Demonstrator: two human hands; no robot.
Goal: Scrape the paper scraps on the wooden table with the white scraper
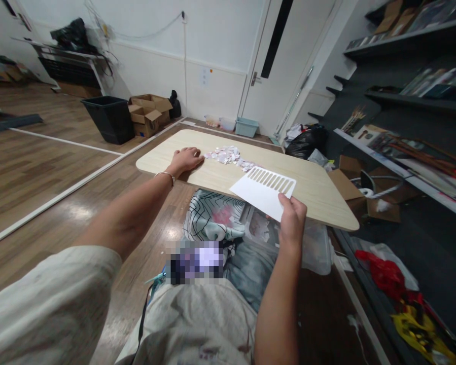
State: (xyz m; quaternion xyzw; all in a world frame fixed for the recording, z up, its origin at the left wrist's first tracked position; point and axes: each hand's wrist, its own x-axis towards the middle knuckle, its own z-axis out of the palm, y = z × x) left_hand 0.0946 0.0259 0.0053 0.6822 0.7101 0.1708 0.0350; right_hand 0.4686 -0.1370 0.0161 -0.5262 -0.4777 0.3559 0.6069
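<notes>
In my right hand (pixel 293 215) is a flat white card (pixel 266 195) with a row of slots along its far side, pinched at its right edge. The card is tilted over the near edge of the pale wooden table (pixel 319 187). Beyond its far left corner lies a loose heap of small paper scraps (pixel 228 154), spreading toward the slots. My left hand (pixel 187 159) rests palm down on the tabletop, left of the heap, with its fingers stretched toward the scraps and nothing visible in them.
Under the table's near edge are a patterned cloth (pixel 208 218) and a clear plastic bin (pixel 261 228). A black waste bin (pixel 109 121) and cardboard boxes (pixel 149 114) stand on the floor at back left. Dark shelves (pixel 421 106) line the right side, with bags below.
</notes>
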